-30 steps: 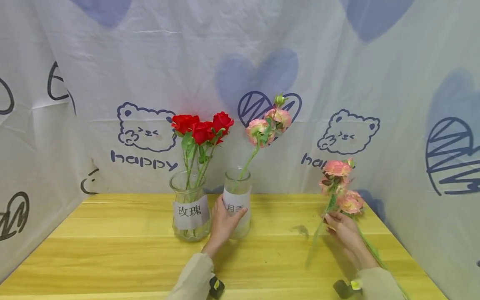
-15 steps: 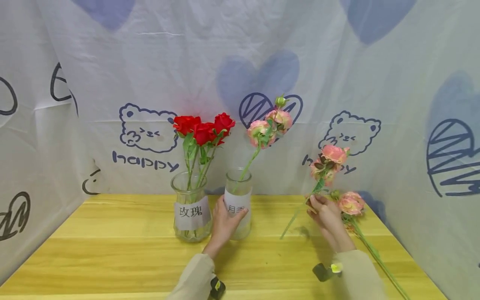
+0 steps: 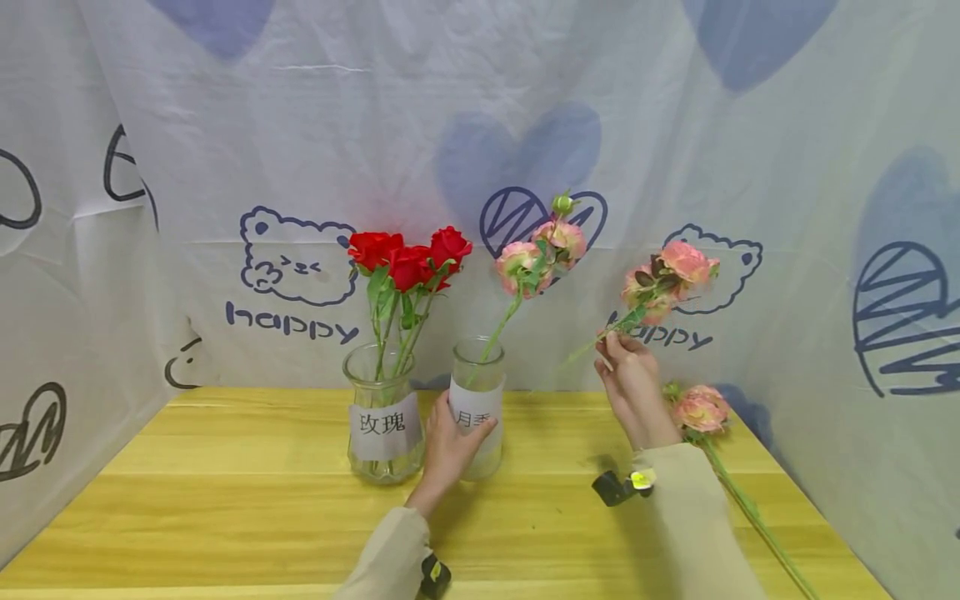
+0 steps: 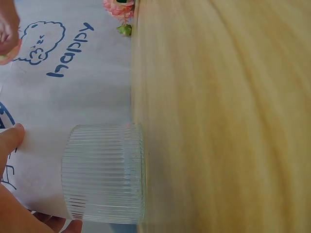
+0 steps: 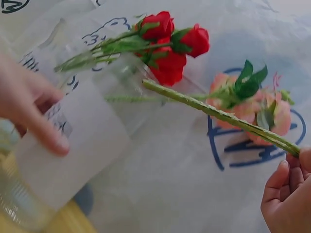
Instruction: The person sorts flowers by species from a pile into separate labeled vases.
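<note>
My left hand (image 3: 452, 442) grips a clear glass vase (image 3: 480, 462) by its white paper label, thumb across the front. The vase stands upright and holds one pink flower stem (image 3: 504, 323). In the left wrist view its ribbed base (image 4: 104, 174) shows near the table. My right hand (image 3: 630, 383) pinches the green stem of another pink flower (image 3: 671, 279), raised to the right of the vase. Its blooms lean up and right; the cut end of the stem (image 5: 160, 88) points toward the vase mouth in the right wrist view.
Left of the gripped vase stands a wider glass vase (image 3: 382, 471) with several red roses (image 3: 411, 265). Another pink flower (image 3: 702, 408) lies on the wooden table (image 3: 225, 517) at the right. A printed cloth (image 3: 360, 150) hangs behind and at both sides.
My right hand has lifted the pink flower off the table's right side, moving up and left, its stem swinging toward level. My left hand stays on the vase.
</note>
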`<state>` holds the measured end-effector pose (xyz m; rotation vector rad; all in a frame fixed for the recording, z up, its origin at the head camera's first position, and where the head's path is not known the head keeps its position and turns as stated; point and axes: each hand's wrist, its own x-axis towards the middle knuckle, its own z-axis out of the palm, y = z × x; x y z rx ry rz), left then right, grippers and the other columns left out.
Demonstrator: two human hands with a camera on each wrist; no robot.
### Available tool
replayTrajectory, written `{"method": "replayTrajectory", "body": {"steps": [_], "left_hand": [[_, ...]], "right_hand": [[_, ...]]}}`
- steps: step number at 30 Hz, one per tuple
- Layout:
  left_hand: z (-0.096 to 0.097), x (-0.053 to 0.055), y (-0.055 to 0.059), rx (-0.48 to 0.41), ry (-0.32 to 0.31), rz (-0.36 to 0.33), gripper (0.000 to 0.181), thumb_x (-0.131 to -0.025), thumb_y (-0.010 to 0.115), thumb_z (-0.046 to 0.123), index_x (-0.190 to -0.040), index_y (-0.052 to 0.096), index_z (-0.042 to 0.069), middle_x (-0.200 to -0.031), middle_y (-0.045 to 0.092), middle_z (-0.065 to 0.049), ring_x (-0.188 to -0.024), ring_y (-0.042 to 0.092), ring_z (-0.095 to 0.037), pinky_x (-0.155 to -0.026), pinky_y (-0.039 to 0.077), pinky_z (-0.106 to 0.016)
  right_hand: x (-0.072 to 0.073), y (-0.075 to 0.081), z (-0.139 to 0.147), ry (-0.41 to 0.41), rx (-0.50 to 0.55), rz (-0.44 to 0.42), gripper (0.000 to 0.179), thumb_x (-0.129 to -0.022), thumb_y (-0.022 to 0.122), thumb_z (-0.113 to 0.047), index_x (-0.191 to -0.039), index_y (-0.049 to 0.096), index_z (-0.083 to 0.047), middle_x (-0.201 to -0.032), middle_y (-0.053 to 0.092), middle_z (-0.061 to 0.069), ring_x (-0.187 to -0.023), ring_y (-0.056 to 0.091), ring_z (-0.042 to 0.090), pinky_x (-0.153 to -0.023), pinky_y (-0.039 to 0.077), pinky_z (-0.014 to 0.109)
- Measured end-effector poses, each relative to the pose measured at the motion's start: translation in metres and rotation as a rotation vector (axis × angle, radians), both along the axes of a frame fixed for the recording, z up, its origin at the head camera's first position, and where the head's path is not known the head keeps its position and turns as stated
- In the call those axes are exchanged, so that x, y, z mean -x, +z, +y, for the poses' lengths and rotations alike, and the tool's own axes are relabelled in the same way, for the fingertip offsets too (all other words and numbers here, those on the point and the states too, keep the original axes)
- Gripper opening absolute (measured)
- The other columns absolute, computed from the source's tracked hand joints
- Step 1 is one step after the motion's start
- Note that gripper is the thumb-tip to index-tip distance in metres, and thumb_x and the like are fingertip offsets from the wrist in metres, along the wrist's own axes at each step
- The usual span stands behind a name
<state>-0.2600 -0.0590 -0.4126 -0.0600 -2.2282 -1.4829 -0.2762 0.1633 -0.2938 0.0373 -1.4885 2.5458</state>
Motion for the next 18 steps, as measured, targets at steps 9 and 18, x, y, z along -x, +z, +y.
{"method": "replayTrajectory", "body": {"steps": [9, 18], "left_hand": [[-0.001, 0.0, 0.001, 0.0, 0.002, 0.009, 0.075, -0.076, 0.082, 0.02, -0.132, 0.041, -0.008, -0.116, 0.053, -0.025, -0.106, 0.05, -0.041, -0.093, 0.043, -0.056], [-0.001, -0.001, 0.001, -0.005, 0.001, -0.005, 0.077, -0.075, 0.082, 0.02, -0.134, 0.04, -0.007, -0.116, 0.053, -0.024, -0.105, 0.05, -0.04, -0.092, 0.044, -0.056]], "right_hand": [[0.01, 0.022, -0.02, -0.061, 0.091, -0.008, 0.016, -0.101, 0.047, -0.008, -0.087, 0.055, -0.008, -0.087, 0.058, -0.001, -0.083, 0.051, 0.012, -0.064, 0.041, 0.018], [0.014, 0.029, -0.034, -0.107, 0.091, -0.022, 0.013, -0.1, 0.049, -0.009, -0.088, 0.053, -0.008, -0.09, 0.057, -0.001, -0.086, 0.052, 0.013, -0.066, 0.043, 0.018]]}}
